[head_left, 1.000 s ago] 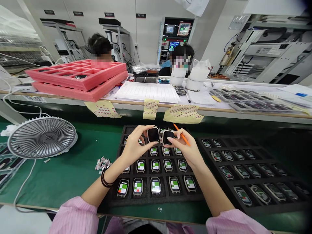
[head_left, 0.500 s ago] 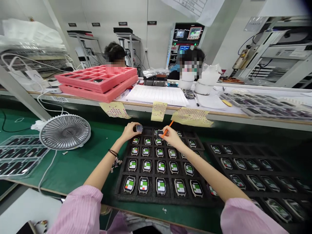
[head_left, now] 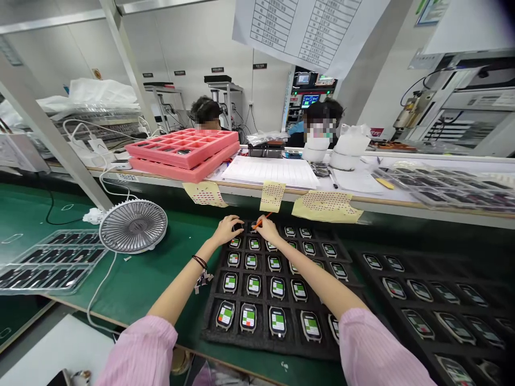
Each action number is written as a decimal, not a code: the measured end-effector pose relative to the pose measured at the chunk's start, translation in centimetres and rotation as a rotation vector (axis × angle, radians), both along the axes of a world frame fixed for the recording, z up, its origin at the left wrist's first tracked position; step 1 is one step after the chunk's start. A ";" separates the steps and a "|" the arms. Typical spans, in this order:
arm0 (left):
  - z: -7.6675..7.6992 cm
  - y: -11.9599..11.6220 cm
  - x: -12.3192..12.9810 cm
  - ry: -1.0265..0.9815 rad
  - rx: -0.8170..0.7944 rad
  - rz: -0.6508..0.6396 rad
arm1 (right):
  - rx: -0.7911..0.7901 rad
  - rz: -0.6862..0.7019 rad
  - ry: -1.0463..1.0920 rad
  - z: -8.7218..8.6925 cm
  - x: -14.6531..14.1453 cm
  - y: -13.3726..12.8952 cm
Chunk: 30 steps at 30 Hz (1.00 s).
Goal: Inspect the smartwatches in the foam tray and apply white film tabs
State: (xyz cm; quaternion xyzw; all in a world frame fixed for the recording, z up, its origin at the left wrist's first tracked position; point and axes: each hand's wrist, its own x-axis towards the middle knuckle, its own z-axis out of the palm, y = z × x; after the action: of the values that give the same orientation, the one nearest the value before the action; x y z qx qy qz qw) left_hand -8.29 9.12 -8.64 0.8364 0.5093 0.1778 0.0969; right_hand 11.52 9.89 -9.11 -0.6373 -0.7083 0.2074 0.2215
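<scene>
My left hand [head_left: 227,230] and my right hand [head_left: 266,229] are close together over the far row of a black foam tray [head_left: 209,332]. Smartwatches [head_left: 254,285] sit in its pockets, with green, white and red patches on their screens. My right fingers pinch an orange pen [head_left: 261,220]. My left fingertips rest at the far row, and they hide whatever lies under them. No loose watch shows clearly in either hand. A dark beaded bracelet [head_left: 199,261] circles my left wrist.
A second black foam tray [head_left: 386,279] of watches lies to the right. On the left stand a white fan [head_left: 133,226] and a clear plastic tray [head_left: 52,262]. Beyond the bench edge are pink foam trays [head_left: 181,153], paper sheets [head_left: 270,174] and two seated co-workers [head_left: 206,112].
My hands have come together over the far row, and the watches held earlier no longer show in them. The view has shifted back, showing more of the room.
</scene>
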 end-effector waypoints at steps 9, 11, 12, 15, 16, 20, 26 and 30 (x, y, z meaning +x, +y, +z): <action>0.1 0.5 8.0 0.126 -0.034 -0.061 | 0.029 -0.236 -0.288 1.7 7.5 -1.6; -0.1 0.8 10.0 0.153 -0.036 -0.015 | 0.014 -0.269 -0.321 1.5 8.3 -1.7; -0.1 0.9 11.0 0.163 -0.036 0.018 | 0.006 -0.275 -0.330 1.3 8.5 -1.7; -0.2 1.1 13.1 0.174 -0.044 0.126 | -0.015 -0.264 -0.326 0.6 8.8 -1.3; -0.1 1.1 13.6 0.171 -0.051 0.151 | -0.019 -0.251 -0.315 0.4 8.9 -1.1; 0.2 0.9 14.3 0.140 -0.094 0.167 | -0.036 -0.181 -0.222 -0.2 9.8 -0.3; 0.4 1.2 14.6 0.081 -0.180 0.086 | -0.079 -0.135 -0.031 -0.6 10.8 0.5; 0.2 2.0 14.6 0.043 -0.205 0.075 | -0.166 -0.121 0.094 -0.4 10.6 0.7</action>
State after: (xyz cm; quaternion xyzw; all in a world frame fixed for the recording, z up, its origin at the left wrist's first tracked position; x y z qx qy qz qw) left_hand 6.33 11.09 -8.46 0.8060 0.5579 0.1101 0.1643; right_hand 22.12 10.58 -9.47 -0.6846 -0.6380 0.2810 0.2130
